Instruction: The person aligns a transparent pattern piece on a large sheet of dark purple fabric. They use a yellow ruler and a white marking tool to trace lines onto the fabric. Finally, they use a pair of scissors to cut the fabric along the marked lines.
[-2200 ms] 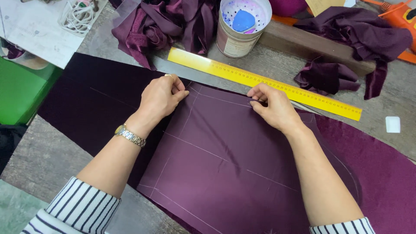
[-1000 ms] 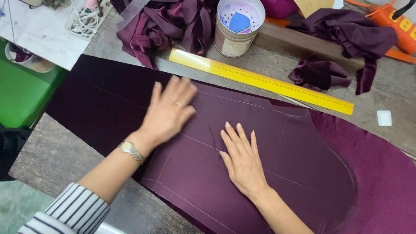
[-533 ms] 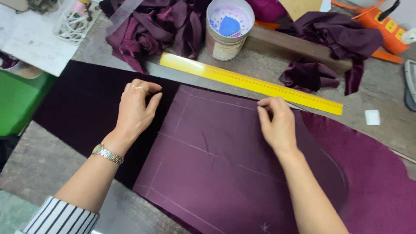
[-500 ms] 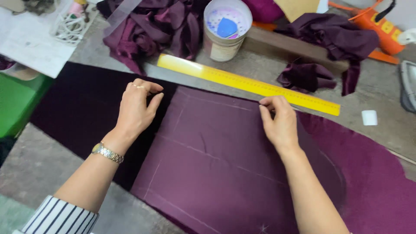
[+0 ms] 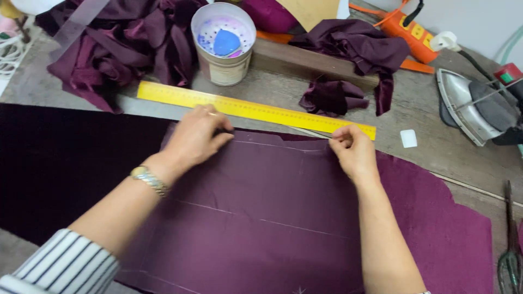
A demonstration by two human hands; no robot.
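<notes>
We are looking down on a worktable (image 5: 419, 114) where a cut panel of plum fabric (image 5: 261, 212) lies flat on top of a wider, darker piece of velvet-like cloth (image 5: 65, 174). Faint chalk lines cross the panel. Our left hand (image 5: 197, 137) rests on the panel's far left corner, fingers curled down against the edge; it seems to be pinching the cloth there, though the fingertips are tucked under and we cannot be sure. A metal wristwatch (image 5: 148, 178) sits on that wrist, above a striped sleeve (image 5: 62, 267). Our right hand (image 5: 355, 151) is at the far right corner of the panel, thumb and forefinger pressed together on the edge of the fabric.

Just beyond both hands a yellow ruler (image 5: 256, 109) lies slantwise across the table, close to the panel's far edge. Behind it stands a round tin (image 5: 223, 46) with a blue piece of tailor's chalk inside. A heap of plum scraps (image 5: 120, 49) lies to its left and more scraps (image 5: 348, 65) drape over a wooden block (image 5: 305, 62) to its right. A small white chalk piece (image 5: 408, 138) lies near the ruler's end. Further right sits a flat iron (image 5: 474, 106), and scissors (image 5: 511, 245) lie at the table's right edge.
</notes>
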